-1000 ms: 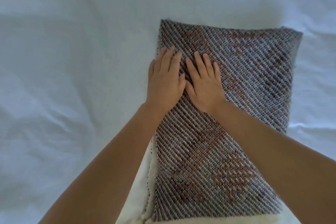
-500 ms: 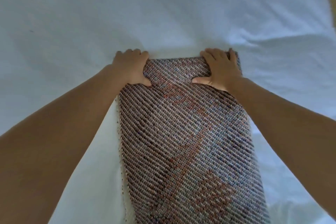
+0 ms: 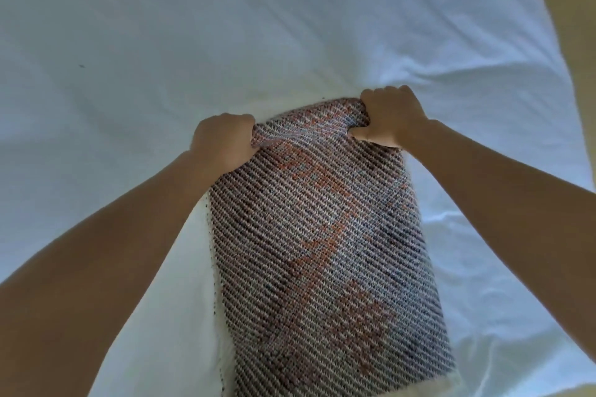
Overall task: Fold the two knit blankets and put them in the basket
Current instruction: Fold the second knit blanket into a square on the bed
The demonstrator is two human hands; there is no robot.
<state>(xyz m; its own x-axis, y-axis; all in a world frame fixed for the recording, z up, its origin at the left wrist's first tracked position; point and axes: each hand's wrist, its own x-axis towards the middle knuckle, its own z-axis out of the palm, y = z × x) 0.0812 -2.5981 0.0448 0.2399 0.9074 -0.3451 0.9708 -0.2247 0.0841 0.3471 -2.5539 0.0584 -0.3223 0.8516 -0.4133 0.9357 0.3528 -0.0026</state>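
Chunky diagonal ribs of grey, white and rust-orange yarn cover the knit blanket [image 3: 319, 255], folded into a long, narrow rectangle that lies lengthwise on a soft, wrinkled white bedsheet [image 3: 225, 29]. A cream layer [image 3: 200, 300] shows beneath its left edge. At the far end the left hand [image 3: 225, 140] and right hand [image 3: 392, 118] each have a closed grip on a corner, fingers curled under and thumbs on top, bunching the fabric into small puckers between them.
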